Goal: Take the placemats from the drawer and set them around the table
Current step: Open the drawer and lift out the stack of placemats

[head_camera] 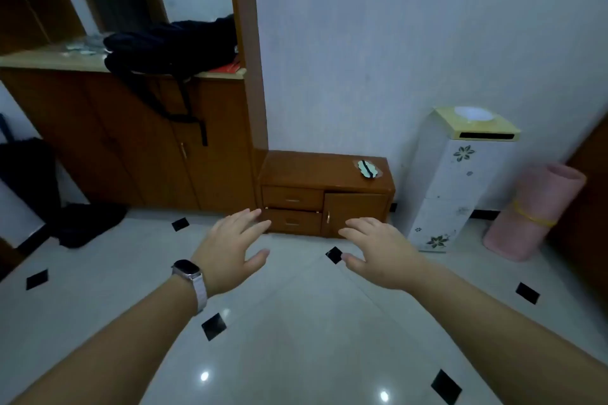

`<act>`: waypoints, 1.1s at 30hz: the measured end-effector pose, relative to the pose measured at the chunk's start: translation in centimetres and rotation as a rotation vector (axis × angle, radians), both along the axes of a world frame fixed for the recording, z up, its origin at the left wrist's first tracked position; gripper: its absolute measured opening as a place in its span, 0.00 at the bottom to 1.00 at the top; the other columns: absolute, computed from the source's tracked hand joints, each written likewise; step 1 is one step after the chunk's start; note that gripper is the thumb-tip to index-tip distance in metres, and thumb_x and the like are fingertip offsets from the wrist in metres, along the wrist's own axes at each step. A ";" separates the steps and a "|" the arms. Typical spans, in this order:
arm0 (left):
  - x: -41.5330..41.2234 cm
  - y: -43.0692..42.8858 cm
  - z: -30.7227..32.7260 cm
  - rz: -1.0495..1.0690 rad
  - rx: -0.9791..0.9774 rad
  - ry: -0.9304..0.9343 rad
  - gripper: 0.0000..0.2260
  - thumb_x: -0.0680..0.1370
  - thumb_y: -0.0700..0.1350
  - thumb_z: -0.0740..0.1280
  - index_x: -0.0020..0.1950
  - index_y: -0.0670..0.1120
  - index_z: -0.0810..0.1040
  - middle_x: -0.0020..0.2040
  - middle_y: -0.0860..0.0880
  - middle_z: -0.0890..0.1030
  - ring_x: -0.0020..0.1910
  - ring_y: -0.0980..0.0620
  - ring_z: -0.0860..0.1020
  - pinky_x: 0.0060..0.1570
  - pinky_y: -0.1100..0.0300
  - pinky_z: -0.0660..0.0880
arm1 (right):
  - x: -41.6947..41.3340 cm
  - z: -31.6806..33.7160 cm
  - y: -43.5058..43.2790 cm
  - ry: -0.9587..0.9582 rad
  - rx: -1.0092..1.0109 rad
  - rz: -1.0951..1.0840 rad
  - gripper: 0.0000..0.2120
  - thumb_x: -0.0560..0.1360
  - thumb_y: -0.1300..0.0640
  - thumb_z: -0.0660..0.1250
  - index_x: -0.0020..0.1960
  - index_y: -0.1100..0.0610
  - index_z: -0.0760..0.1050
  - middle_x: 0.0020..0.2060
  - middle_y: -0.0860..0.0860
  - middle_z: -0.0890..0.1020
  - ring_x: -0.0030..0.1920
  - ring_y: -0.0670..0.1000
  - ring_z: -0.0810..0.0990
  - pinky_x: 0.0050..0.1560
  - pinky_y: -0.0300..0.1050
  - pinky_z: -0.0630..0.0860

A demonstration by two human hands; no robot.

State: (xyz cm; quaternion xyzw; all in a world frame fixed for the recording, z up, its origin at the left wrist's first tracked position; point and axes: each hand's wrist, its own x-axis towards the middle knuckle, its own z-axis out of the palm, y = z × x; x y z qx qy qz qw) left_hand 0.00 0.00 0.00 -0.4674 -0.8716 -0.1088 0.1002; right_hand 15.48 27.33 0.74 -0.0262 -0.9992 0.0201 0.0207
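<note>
Placemats not in view; presumably inside low brown wooden drawer cabinet, frame ctr. Left hand and right hand reach toward it, fingers spread, holding nothing. Drawers not yet pulled out. Task at start: open drawer, remove mats, set round table, all pending.

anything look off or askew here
The lower drawer of the low cabinet sits slightly ajar, with a gap along its top edge, unlike the flush upper drawer. A black bag dangles its strap over the tall cabinet.
</note>
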 end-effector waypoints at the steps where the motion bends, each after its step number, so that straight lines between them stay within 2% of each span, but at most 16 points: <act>1: -1.8 -0.1 -0.5 -0.002 -0.017 -0.022 0.24 0.76 0.58 0.61 0.69 0.49 0.74 0.70 0.45 0.73 0.69 0.44 0.71 0.65 0.46 0.68 | -1.7 -0.2 0.1 -0.018 0.001 0.008 0.27 0.77 0.37 0.52 0.71 0.47 0.68 0.70 0.46 0.71 0.70 0.49 0.66 0.65 0.50 0.68; 8: -13.3 -0.4 -2.6 0.009 -0.033 -0.070 0.22 0.76 0.54 0.67 0.68 0.49 0.75 0.68 0.45 0.75 0.65 0.43 0.74 0.60 0.46 0.71 | -12.3 -0.2 1.0 -0.048 0.025 -0.016 0.27 0.78 0.38 0.53 0.74 0.47 0.65 0.73 0.47 0.67 0.73 0.50 0.63 0.69 0.51 0.64; 15: -20.8 2.3 -3.2 -0.028 -0.025 -0.091 0.22 0.77 0.55 0.66 0.69 0.49 0.73 0.70 0.45 0.73 0.68 0.44 0.70 0.63 0.47 0.69 | -19.4 -1.2 2.9 -0.053 0.012 -0.042 0.27 0.79 0.39 0.54 0.75 0.47 0.64 0.74 0.47 0.66 0.74 0.50 0.61 0.70 0.50 0.62; 25: -29.5 11.2 -5.7 -0.085 -0.047 -0.119 0.21 0.75 0.52 0.69 0.66 0.45 0.77 0.66 0.42 0.77 0.64 0.42 0.75 0.58 0.47 0.73 | -28.6 -6.0 10.3 -0.075 -0.071 -0.047 0.27 0.78 0.38 0.55 0.73 0.47 0.66 0.74 0.47 0.67 0.73 0.49 0.63 0.70 0.50 0.63; 33: -37.7 19.4 -9.1 0.059 -0.134 -0.270 0.23 0.75 0.55 0.64 0.68 0.46 0.75 0.67 0.44 0.75 0.64 0.44 0.74 0.61 0.47 0.70 | -40.3 -10.6 19.3 -0.115 -0.201 0.019 0.27 0.79 0.40 0.56 0.75 0.49 0.65 0.75 0.49 0.66 0.74 0.51 0.62 0.70 0.51 0.63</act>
